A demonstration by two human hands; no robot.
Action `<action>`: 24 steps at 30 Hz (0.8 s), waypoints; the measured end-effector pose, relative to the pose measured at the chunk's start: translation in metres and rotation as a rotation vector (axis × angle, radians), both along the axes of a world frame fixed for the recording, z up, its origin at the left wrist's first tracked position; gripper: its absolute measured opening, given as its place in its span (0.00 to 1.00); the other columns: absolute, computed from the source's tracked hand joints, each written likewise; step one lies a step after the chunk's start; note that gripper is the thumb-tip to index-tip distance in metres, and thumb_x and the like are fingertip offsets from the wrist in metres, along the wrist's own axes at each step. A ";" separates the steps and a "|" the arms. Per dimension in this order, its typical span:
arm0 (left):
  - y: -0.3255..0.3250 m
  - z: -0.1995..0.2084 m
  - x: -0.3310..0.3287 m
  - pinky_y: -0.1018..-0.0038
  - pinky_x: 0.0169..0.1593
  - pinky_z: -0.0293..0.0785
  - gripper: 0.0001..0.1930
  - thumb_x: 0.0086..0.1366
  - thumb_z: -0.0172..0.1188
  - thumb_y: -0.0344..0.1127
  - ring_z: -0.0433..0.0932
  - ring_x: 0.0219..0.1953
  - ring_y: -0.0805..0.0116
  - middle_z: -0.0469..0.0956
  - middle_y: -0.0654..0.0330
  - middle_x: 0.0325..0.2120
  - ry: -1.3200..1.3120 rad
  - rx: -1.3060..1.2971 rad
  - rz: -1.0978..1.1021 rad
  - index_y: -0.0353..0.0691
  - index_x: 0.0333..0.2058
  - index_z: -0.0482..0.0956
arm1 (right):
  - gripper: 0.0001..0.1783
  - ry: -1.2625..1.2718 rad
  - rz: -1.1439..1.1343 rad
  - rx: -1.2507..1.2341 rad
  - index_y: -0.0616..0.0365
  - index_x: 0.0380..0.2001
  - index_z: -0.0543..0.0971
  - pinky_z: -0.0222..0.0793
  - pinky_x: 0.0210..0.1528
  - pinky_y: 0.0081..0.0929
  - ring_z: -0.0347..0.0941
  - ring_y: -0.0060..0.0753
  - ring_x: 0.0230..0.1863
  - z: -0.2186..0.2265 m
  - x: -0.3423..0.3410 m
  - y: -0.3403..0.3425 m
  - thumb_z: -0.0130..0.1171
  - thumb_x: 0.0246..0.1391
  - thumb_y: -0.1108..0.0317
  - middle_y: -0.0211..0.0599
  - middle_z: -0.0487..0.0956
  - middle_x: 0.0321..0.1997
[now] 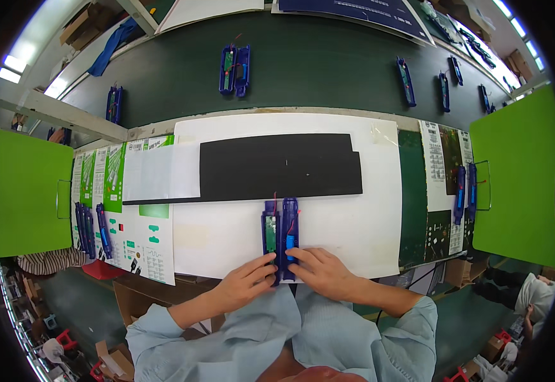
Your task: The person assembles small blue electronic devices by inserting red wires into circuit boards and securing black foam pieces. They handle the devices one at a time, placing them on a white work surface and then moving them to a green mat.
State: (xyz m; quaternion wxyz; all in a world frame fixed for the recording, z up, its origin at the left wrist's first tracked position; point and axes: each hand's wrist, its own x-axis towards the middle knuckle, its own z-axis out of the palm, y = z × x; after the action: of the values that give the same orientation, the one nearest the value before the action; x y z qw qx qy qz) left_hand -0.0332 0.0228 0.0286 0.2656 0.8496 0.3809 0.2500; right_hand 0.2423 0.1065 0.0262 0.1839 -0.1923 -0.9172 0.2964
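Observation:
Two dark-blue plastic casing halves lie side by side on the white work sheet in front of me. A green circuit board point(271, 232) sits in the left casing half point(269, 219), and a light-blue cylindrical battery point(291, 243) in the right casing half point(290, 213). Thin red wires show at their far ends. My left hand point(249, 280) holds the near part of the left half, fingers closed along its outer side. With fingers curled at the battery, my right hand point(319, 272) grips the right half. The fingertips' undersides are hidden.
Beyond the casing lies a black foam strip point(277, 167) on the white sheet point(379, 223). Several casings rest on printed card at left point(104, 230) and right point(460, 194). Green panels point(26, 191) point(519, 172) stand either side. More casings point(235, 70) lie on the dark-green belt point(328, 70).

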 end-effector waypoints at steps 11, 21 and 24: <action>0.105 -0.014 -0.079 0.38 0.75 0.52 0.34 0.67 0.69 0.35 0.55 0.78 0.43 0.60 0.57 0.76 0.489 0.038 0.613 0.65 0.71 0.73 | 0.22 0.062 -0.688 0.030 0.60 0.59 0.79 0.76 0.53 0.39 0.77 0.51 0.51 -0.013 0.056 0.164 0.68 0.63 0.70 0.44 0.77 0.54; 0.192 0.021 -0.010 0.47 0.73 0.56 0.24 0.69 0.67 0.40 0.63 0.75 0.48 0.72 0.57 0.68 0.379 0.280 0.361 0.54 0.63 0.80 | 0.22 -0.107 -0.664 -0.253 0.61 0.56 0.81 0.76 0.51 0.34 0.78 0.39 0.43 -0.003 0.067 0.195 0.72 0.60 0.66 0.41 0.78 0.49; 0.236 -0.013 0.061 0.40 0.76 0.49 0.33 0.69 0.66 0.56 0.58 0.77 0.46 0.66 0.55 0.73 0.205 0.108 0.187 0.57 0.70 0.74 | 0.22 -0.065 -0.621 -0.205 0.62 0.52 0.82 0.77 0.51 0.34 0.78 0.39 0.43 -0.013 0.066 0.203 0.75 0.57 0.66 0.41 0.79 0.48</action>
State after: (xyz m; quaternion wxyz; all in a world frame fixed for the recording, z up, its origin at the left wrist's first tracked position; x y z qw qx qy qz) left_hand 0.0281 0.2587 0.0159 0.1548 0.8447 0.4695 0.2054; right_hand 0.3084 0.3093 0.0132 0.2159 -0.4897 -0.7854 0.3108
